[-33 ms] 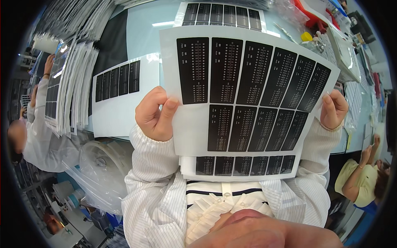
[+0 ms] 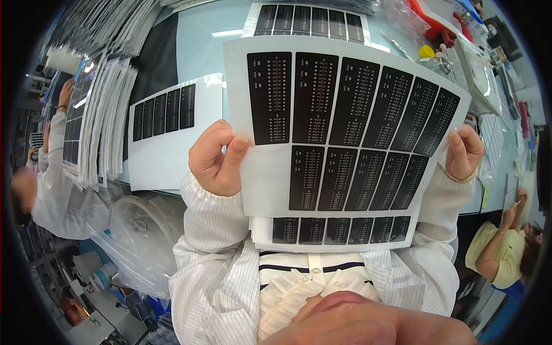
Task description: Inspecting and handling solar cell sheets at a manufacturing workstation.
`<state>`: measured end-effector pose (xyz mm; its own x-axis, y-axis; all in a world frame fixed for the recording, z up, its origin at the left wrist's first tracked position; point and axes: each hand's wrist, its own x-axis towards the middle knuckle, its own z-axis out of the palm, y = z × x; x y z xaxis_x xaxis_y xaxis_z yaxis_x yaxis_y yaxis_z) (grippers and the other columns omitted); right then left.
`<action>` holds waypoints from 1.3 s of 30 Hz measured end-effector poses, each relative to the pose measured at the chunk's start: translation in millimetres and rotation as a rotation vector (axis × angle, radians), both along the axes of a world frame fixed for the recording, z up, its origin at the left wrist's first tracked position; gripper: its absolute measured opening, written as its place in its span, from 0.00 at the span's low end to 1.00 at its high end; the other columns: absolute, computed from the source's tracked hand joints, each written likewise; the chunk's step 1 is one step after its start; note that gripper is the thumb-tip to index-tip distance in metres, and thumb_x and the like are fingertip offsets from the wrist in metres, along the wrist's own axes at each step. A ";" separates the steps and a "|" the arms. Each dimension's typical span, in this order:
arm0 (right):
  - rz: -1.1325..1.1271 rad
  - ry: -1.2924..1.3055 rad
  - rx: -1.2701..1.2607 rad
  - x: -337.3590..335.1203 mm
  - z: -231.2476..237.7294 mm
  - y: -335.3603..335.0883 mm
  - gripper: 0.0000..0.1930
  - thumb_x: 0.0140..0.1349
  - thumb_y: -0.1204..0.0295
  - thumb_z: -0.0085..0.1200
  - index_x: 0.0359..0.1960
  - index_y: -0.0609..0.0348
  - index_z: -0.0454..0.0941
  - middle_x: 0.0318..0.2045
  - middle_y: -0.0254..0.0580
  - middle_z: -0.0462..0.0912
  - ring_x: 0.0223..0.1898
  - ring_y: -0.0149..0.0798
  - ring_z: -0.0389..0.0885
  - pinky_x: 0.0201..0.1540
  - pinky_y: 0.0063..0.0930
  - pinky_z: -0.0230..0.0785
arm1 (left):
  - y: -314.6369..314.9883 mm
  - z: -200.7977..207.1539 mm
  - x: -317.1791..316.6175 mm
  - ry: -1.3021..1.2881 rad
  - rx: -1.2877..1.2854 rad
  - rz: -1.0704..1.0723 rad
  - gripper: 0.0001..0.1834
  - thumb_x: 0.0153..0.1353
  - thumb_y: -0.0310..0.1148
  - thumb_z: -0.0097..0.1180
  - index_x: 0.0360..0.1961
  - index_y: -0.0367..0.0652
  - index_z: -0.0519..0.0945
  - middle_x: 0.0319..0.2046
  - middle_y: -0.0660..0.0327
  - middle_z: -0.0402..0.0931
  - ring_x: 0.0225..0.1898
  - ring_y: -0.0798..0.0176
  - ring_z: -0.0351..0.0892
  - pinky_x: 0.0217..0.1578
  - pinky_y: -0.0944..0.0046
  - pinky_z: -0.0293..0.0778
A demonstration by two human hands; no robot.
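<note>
Between my two hands a white sheet of black printed labels point(image 2: 264, 178) is held up, tilted. Its labels stand in two rows, with a bare white patch at the lower left. My left hand point(image 2: 217, 158) is closed on the left edge, thumb over the front. At the right edge my right hand point(image 2: 463, 150) pinches the same sheet. Below it, close to my body, the lower part of a stack of similar label sheets point(image 2: 313, 231) shows; the rest is hidden. Left of my left hand lies another label sheet point(image 2: 167, 155) with a single row of labels.
Beyond the raised sheet lies one more label sheet point(image 2: 307, 23) on the pale table point(image 2: 201, 54). Tall stacks of sheets point(image 2: 106, 123) stand at the left. Toward the far right are a yellow cap point(image 2: 426, 51) and clear plastic film point(image 2: 399, 23). People work at both sides.
The raised sheet's upper left part has shifted very slightly to the right. My hands keep their hold. At the left, the other person's raised hand has moved a little.
</note>
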<state>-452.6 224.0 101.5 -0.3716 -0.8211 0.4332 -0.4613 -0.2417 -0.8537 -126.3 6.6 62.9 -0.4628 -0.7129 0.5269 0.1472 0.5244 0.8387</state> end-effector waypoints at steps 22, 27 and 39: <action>0.025 0.010 0.002 -1.4 2.1 -2.2 0.08 0.57 0.73 0.48 0.31 0.68 0.74 0.27 0.40 0.78 0.23 0.25 0.72 0.28 0.15 0.61 | -1.5 -1.0 1.4 0.033 -0.034 0.005 0.06 0.54 0.24 0.54 0.22 0.34 0.73 0.16 0.62 0.69 0.17 0.71 0.63 0.18 0.74 0.58; -0.002 -0.002 -0.014 1.5 1.2 -1.6 0.08 0.57 0.73 0.48 0.31 0.69 0.74 0.26 0.40 0.78 0.23 0.25 0.71 0.27 0.15 0.61 | -2.8 -2.6 3.1 0.022 -0.058 -0.005 0.07 0.54 0.25 0.54 0.22 0.34 0.73 0.16 0.62 0.69 0.17 0.71 0.63 0.18 0.74 0.58; 0.001 -0.010 -0.034 5.9 6.1 -2.2 0.08 0.57 0.74 0.48 0.29 0.69 0.74 0.26 0.39 0.78 0.24 0.24 0.72 0.28 0.15 0.61 | -0.4 1.2 1.8 0.040 -0.047 0.009 0.07 0.54 0.26 0.54 0.22 0.34 0.73 0.17 0.62 0.69 0.17 0.71 0.63 0.18 0.74 0.58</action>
